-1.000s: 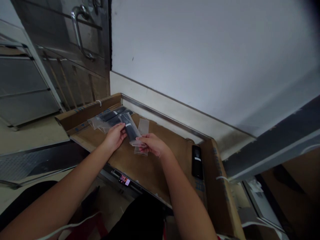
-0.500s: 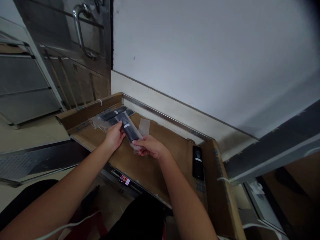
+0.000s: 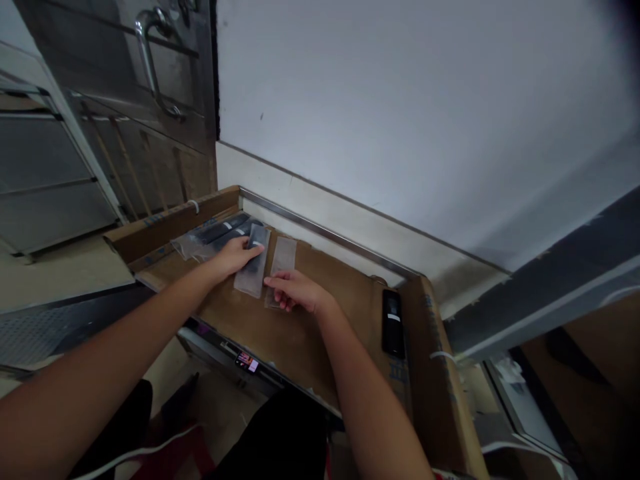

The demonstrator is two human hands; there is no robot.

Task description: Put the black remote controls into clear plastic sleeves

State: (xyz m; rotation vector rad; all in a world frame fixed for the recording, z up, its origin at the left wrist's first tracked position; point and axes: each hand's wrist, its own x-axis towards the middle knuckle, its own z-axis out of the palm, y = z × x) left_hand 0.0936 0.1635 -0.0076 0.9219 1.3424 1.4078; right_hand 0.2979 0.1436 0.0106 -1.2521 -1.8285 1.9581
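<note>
My left hand (image 3: pixel 234 257) is closed on a clear plastic bag (image 3: pixel 253 277) with a dark handset-like device inside, the thumb lying across its front. The bag rests low over the cardboard, its lower end flat. Just to the right is my right hand (image 3: pixel 295 291), its fingers loosely bent and apart, with nothing visible in them. It hovers over or touches the lower end of another clear plastic bag (image 3: pixel 284 255), which lies flat and looks unfilled. Beyond my left hand lie other bagged dark devices (image 3: pixel 216 231) with white labels.
A black device (image 3: pixel 393 323) with a white label lies at the right of the cardboard-lined tray (image 3: pixel 320 347). Raised cardboard walls (image 3: pixel 430 387) edge both sides. A lit small screen (image 3: pixel 247 361) sits at the front edge. A white wall (image 3: pixel 375 120) stands behind.
The bagged device has turned more upright in view and been lowered towards the cardboard. My right hand has let go of its lower end; my left hand has moved its thumb onto the front.
</note>
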